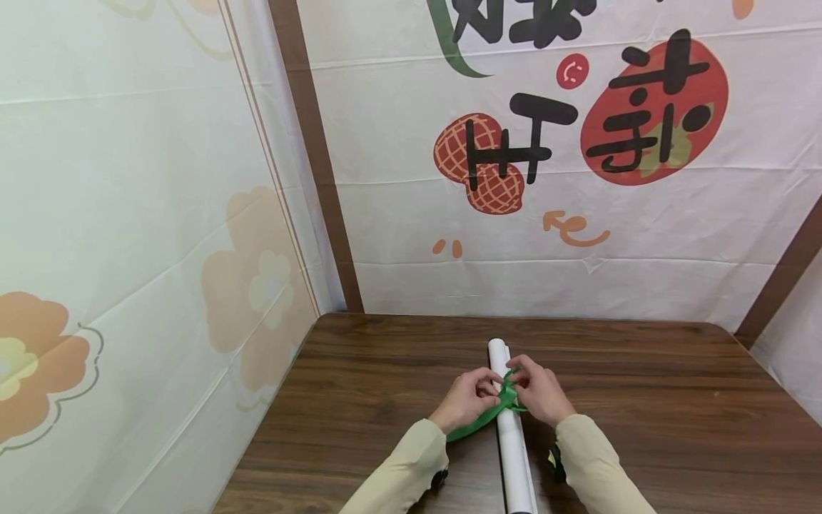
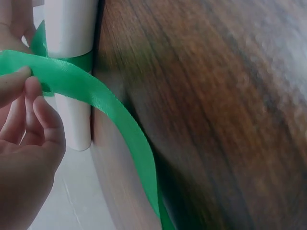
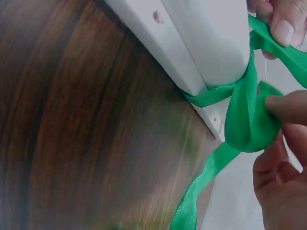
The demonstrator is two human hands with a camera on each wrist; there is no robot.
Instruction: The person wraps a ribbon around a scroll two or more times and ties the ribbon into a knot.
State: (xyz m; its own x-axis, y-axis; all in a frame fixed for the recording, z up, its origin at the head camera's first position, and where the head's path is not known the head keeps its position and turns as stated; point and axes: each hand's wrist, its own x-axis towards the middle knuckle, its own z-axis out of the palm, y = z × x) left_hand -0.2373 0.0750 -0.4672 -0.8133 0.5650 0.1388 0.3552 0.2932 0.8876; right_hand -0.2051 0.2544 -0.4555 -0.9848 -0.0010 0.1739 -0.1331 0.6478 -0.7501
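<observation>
A white roll (image 1: 511, 450) of paper or similar sheet lies lengthwise on the table, pointing away from me. Around its upper half runs a green ribbon (image 1: 507, 394). My left hand (image 1: 467, 400) pinches one stretch of the ribbon (image 2: 72, 79) between thumb and fingertips, its loose tail curving down to the tabletop. On the other side, my right hand (image 1: 541, 391) pinches a folded loop of ribbon (image 3: 247, 120) close against the roll. Another ribbon tail hangs below that loop in the right wrist view.
The brown wood-grain table (image 1: 642, 400) spreads out on both sides of the roll. A printed cloth (image 1: 398, 178) hangs behind its far edge, and another patterned cloth (image 1: 160, 214) hangs along the left. Something dark is on each wrist near the cuffs.
</observation>
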